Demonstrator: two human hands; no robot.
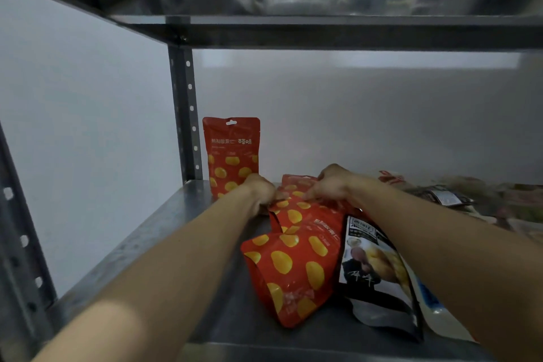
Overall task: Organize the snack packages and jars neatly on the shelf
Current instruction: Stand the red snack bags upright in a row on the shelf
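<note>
Far left, the shelf (164,232) runs bare along its metal edge up to the perforated post (185,114) at the back corner, and right beside that post one red pouch (232,156) already stands upright against the wall: the start of a row, by the look of it. Now the left hand (260,189) comes in just in front of that standing pouch, fingers curled down and pinched on the edge of a second red pouch (289,210) lying flat in the pile. The right hand (333,182) is closed on the same pouch from the other side, so both hands are clamped on it. The step looks like lifting this one to stand it next to the first. That calls for raising it clear of the third red pouch (293,267) lying nearer the front edge, then turning it upright. Room is decent: open shelf lies behind the hands, to the right of the standing pouch, and the shelf above leaves headroom. Further right, a black bag (373,273) lies against the third pouch, close under the right forearm, and more packets (446,197) sit blurred at the back right, still unsorted.
</note>
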